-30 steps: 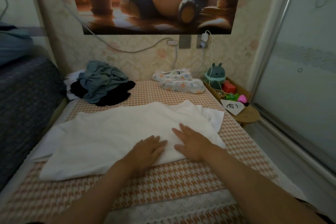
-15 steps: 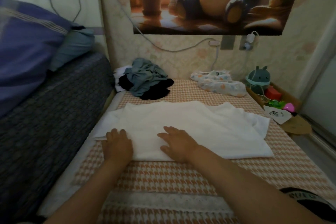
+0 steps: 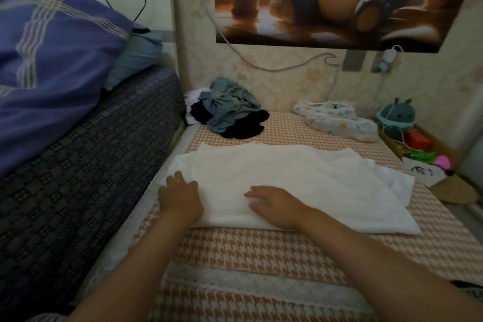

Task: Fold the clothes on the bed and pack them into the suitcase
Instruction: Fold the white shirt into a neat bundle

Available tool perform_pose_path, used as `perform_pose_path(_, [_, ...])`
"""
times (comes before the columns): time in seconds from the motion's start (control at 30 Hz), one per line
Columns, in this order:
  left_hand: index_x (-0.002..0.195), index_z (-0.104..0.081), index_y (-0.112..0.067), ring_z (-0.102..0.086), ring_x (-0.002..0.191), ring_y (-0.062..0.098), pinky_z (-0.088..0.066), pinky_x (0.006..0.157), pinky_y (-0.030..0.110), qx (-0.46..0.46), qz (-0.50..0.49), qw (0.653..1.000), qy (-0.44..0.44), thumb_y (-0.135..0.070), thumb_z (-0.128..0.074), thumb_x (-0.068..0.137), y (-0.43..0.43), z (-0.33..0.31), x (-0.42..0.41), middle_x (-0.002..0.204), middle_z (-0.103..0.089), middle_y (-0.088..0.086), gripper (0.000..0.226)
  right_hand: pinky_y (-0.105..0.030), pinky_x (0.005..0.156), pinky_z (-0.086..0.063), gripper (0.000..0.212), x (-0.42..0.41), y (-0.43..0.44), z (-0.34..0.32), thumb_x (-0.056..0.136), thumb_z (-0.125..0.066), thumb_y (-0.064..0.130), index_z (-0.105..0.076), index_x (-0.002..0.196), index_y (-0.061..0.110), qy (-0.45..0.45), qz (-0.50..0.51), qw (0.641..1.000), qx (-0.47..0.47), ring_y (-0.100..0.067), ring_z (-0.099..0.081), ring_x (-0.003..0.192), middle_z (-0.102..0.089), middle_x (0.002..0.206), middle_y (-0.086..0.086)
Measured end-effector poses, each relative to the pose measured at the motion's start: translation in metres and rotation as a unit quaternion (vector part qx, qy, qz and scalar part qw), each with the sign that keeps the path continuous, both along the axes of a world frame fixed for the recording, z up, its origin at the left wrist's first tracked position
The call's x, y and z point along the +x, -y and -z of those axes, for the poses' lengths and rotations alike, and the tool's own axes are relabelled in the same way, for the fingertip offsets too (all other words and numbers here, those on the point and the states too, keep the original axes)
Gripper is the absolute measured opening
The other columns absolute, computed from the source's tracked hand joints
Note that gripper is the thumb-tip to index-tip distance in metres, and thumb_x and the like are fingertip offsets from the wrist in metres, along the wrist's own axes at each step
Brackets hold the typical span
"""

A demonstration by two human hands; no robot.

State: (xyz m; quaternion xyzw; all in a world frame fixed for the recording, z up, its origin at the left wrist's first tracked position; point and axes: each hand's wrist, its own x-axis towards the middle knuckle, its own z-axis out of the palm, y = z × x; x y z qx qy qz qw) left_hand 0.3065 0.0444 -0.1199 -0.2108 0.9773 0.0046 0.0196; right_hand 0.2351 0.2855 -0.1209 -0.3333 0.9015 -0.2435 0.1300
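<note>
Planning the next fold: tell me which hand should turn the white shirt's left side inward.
Probably the left hand: it lies at the left edge of the white shirt. The right hand rests flat nearer the middle, suited to holding it down.

A garment [image 3: 300, 178] lies spread flat across the middle of the bed [image 3: 261, 256]. The left hand [image 3: 181, 197] rests on its near left corner and the right hand [image 3: 277, 205] lies flat on its near edge, a little to the right. Behind the garment, against the wall, a heap of clothes [image 3: 227, 110] sits in the far left corner and a cloth bundle [image 3: 337, 120] lies to the far right. A raised mattress [image 3: 78, 165] runs along the bed's left side, with a quilt [image 3: 52, 60] on top. On the right, beside the bed, a low shelf [image 3: 444, 146] holds a plush toy [image 3: 397, 116]. A poster [image 3: 339, 0] hangs on the wall above.
</note>
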Motion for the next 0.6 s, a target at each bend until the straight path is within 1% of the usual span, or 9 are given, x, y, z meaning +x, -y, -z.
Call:
perform_pose_path(0.07, [0.133,-0.042,-0.026,-0.024,0.135,0.033,-0.029,0.106,0.042,-0.045,0.024,0.998,-0.036,-0.035,-0.052,0.088,-0.016,-0.009,-0.013,0.15,-0.021,0.012,0.047,-0.026,0.118,-0.019,0.043,-0.019,-0.019,-0.005,0.102,-0.047,0.042,-0.05,0.143,0.031,-0.044,0.038,0.998,0.004,-0.014,-0.032,0.143,-0.037,0.156,0.004])
perform_pose_path(0.1, [0.13,-0.045,-0.025,-0.028,0.13,0.032,-0.031,0.102,0.04,-0.034,0.042,0.997,-0.06,-0.034,-0.053,0.087,-0.025,-0.01,-0.021,0.144,-0.027,0.012,0.045,-0.03,0.119,-0.019,0.043,-0.029,-0.032,-0.007,0.102,-0.046,0.041,-0.048,0.144,0.032,-0.07,0.054,0.996,0.022,-0.015,-0.031,0.144,-0.035,0.157,0.004])
perform_pose_path(0.17, [0.125,-0.051,-0.025,-0.037,0.12,0.029,-0.036,0.092,0.036,0.03,0.084,0.989,-0.114,-0.03,-0.055,0.087,-0.045,-0.008,-0.044,0.132,-0.039,0.008,0.039,-0.036,0.119,-0.017,0.044,-0.052,-0.06,-0.009,0.103,-0.042,0.04,-0.044,0.146,0.032,-0.101,0.09,0.989,0.062,-0.018,-0.026,0.146,-0.03,0.159,0.003])
perform_pose_path(0.2, [0.125,-0.053,-0.025,-0.039,0.117,0.027,-0.036,0.09,0.035,0.059,0.11,0.984,-0.131,-0.028,-0.055,0.088,-0.057,-0.006,-0.056,0.129,-0.043,0.007,0.037,-0.036,0.12,-0.017,0.045,-0.063,-0.074,-0.009,0.104,-0.041,0.039,-0.042,0.148,0.031,-0.108,0.107,0.985,0.08,-0.018,-0.024,0.147,-0.028,0.161,0.002])
perform_pose_path(0.3, [0.131,-0.052,-0.025,-0.041,0.122,0.022,-0.034,0.094,0.032,0.086,0.192,0.966,-0.151,-0.025,-0.052,0.093,-0.104,0.0,-0.095,0.135,-0.047,0.002,0.038,-0.039,0.122,-0.015,0.049,-0.092,-0.112,-0.008,0.105,-0.035,0.038,-0.032,0.153,0.027,-0.127,0.141,0.97,0.148,-0.02,-0.018,0.15,-0.02,0.163,-0.002])
perform_pose_path(0.4, [0.143,-0.042,-0.024,-0.031,0.137,0.02,-0.026,0.107,0.034,0.102,0.267,0.949,-0.134,-0.032,-0.044,0.1,-0.157,0.005,-0.132,0.151,-0.038,-0.002,0.044,-0.042,0.122,-0.011,0.053,-0.114,-0.146,-0.003,0.106,-0.029,0.037,-0.02,0.157,0.025,-0.157,0.16,0.953,0.204,-0.022,-0.011,0.151,-0.011,0.165,-0.003])
perform_pose_path(0.47, [0.15,-0.032,-0.026,-0.02,0.146,0.018,-0.018,0.115,0.035,0.118,0.301,0.941,-0.104,-0.039,-0.038,0.102,-0.188,0.008,-0.156,0.158,-0.027,-0.003,0.05,-0.045,0.123,-0.007,0.057,-0.128,-0.168,0.003,0.106,-0.025,0.043,-0.012,0.158,0.027,-0.17,0.162,0.941,0.243,-0.022,-0.005,0.152,-0.004,0.166,-0.003])
perform_pose_path(0.53, [0.155,-0.018,-0.03,-0.01,0.149,0.018,-0.012,0.119,0.039,0.112,0.321,0.939,-0.062,-0.048,-0.032,0.102,-0.21,0.017,-0.176,0.162,-0.015,-0.003,0.058,-0.047,0.123,-0.002,0.064,-0.141,-0.191,0.013,0.103,-0.021,0.055,-0.001,0.158,0.03,-0.127,0.176,0.937,0.273,-0.021,0.003,0.153,0.005,0.166,0.0])
perform_pose_path(0.6, [0.155,-0.005,-0.034,0.0,0.15,0.02,-0.007,0.12,0.047,0.083,0.315,0.946,-0.002,-0.058,-0.025,0.099,-0.221,0.03,-0.19,0.164,-0.002,-0.003,0.064,-0.048,0.123,-0.003,0.07,-0.15,-0.214,0.021,0.099,-0.019,0.065,0.001,0.158,0.032,-0.054,0.194,0.941,0.271,-0.017,0.004,0.152,0.007,0.166,0.005])
